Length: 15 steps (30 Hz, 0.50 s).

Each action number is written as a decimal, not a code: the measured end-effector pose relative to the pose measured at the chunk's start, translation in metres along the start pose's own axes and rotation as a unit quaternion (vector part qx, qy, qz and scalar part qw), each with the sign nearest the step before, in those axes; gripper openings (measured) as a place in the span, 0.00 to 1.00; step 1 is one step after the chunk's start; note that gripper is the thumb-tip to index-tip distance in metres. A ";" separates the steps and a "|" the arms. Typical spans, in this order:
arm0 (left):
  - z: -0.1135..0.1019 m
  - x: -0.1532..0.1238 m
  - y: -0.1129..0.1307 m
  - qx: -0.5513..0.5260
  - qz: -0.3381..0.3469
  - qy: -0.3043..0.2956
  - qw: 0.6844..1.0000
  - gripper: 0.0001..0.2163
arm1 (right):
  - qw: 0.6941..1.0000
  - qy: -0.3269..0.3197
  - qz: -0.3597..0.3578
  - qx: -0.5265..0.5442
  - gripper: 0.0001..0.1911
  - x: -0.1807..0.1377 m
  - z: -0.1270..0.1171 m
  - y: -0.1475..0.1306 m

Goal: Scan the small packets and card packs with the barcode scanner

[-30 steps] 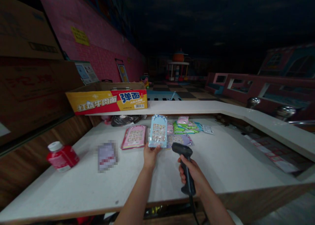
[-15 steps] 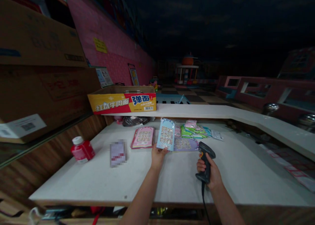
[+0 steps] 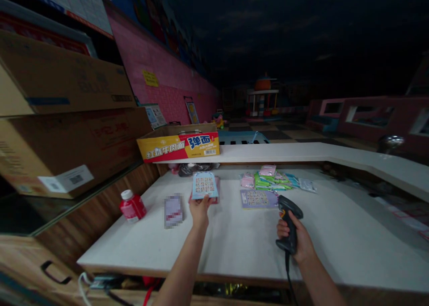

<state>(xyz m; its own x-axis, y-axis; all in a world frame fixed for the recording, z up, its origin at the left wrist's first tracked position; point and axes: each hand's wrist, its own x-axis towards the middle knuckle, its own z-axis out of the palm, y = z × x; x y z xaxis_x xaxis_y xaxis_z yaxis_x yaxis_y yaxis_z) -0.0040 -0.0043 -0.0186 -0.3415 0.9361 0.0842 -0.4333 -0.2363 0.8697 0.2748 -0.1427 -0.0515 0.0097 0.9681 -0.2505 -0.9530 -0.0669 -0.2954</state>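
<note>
**Blue pack point(image 3: 204, 185) over pink stack point(image 3: 216, 194), with scanner point(image 3: 291, 225) in the opposite hand**

The blue pack is held by its near edge in the left hand point(image 3: 200, 207), the thumb laid on top and the other fingers mostly hidden; by this edge grip the printed grid is left largely uncovered. It is seen over the pink stack, of which only margins are exposed; whether the two are touching cannot be told. The scanner is gripped around its handle by the right hand point(image 3: 298, 241), the fingers closed on it, a pistol hold by which the trigger is presumably kept within reach. Its head overlaps, in this view, the right end of a purple pack point(image 3: 258, 199), which is laid face up on the tabletop point(image 3: 234, 248). Behind this, small packets point(image 3: 273, 180) are heaped loosely, apparently set back so that the near surface is left for handling.

Containers: an open-topped noodle carton point(image 3: 179, 146) is stood on the raised ledge point(image 3: 268, 151); its contents are too dark to be identified. The red bottle point(image 3: 133, 207) is closed by a white cap, and its fill cannot be judged. Nothing is revealed of what is held in the stacked cardboard boxes point(image 3: 67, 78) at left. A pixelated item point(image 3: 173, 211) is placed between bottle and pink stack.
</note>
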 end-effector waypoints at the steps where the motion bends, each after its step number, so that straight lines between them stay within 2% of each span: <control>1: -0.003 0.005 0.006 0.009 -0.016 0.007 1.000 0.17 | 1.000 -0.002 0.002 -0.001 0.14 0.000 0.000 -0.001; 5: -0.019 0.014 0.018 0.101 -0.085 0.028 0.991 0.09 | 1.000 -0.012 0.008 -0.003 0.13 0.000 -0.001 -0.002; 7: -0.030 0.011 0.020 0.212 -0.076 0.021 0.974 0.12 | 1.000 -0.012 0.009 -0.001 0.13 0.000 -0.002 -0.002; 8: -0.035 0.008 0.022 0.279 -0.046 0.014 0.959 0.14 | 1.000 -0.010 0.008 0.001 0.13 0.000 -0.002 -0.002; 10: -0.043 0.000 0.026 0.410 0.068 -0.004 0.909 0.15 | 1.000 -0.004 0.007 0.005 0.13 -0.001 0.000 -0.002; 13: -0.047 -0.011 0.031 0.557 0.258 -0.053 0.788 0.10 | 1.000 0.003 0.009 0.013 0.12 -0.001 0.002 -0.003; 15: -0.045 -0.015 0.030 0.612 0.329 -0.102 0.712 0.11 | 1.000 0.003 0.014 0.013 0.12 -0.001 0.003 -0.004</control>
<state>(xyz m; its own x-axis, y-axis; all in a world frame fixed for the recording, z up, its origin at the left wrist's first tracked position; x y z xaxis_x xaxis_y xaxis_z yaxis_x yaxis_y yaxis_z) -0.0495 -0.0372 -0.0154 0.0482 0.7758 0.6291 0.8586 -0.3541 0.3708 0.2773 -0.1432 -0.0475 -0.0163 0.9644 -0.2638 -0.9607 -0.0882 -0.2633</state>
